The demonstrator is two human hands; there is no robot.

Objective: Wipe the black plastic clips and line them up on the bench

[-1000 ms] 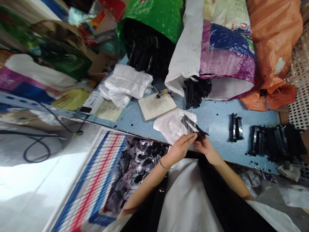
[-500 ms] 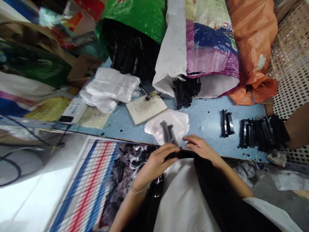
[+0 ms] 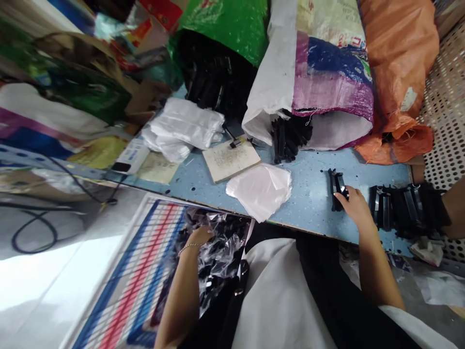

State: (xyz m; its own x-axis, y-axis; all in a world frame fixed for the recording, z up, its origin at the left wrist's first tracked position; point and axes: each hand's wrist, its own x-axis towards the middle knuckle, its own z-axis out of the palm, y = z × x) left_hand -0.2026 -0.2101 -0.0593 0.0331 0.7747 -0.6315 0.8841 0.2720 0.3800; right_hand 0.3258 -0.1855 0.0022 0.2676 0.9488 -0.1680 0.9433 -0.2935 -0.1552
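My right hand (image 3: 355, 207) is closed on a pair of slim black clip-like parts (image 3: 337, 186) with shiny faces, on the blue tabletop. My left hand (image 3: 200, 235) reaches down into the striped woven bag (image 3: 127, 286) below the table edge, among black parts in clear plastic bags (image 3: 221, 252). Its fingers are hidden there. A flat white plastic bag (image 3: 261, 189) lies on the table in front of me, with nothing on top of it. Right of my right hand stands a row of similar black parts (image 3: 399, 206).
Behind are a green sack (image 3: 225, 29), a white-and-purple sack (image 3: 330, 92) spilling black parts, and an orange sack (image 3: 399, 72). A stack of plastic bags (image 3: 185, 121) and a pale board (image 3: 230, 162) lie left. Another person's arm (image 3: 456, 208) enters at right.
My left hand has moved from the white bag down into the striped bag. The black parts on the white bag are gone from there. My right hand has moved right and gripped the pair.
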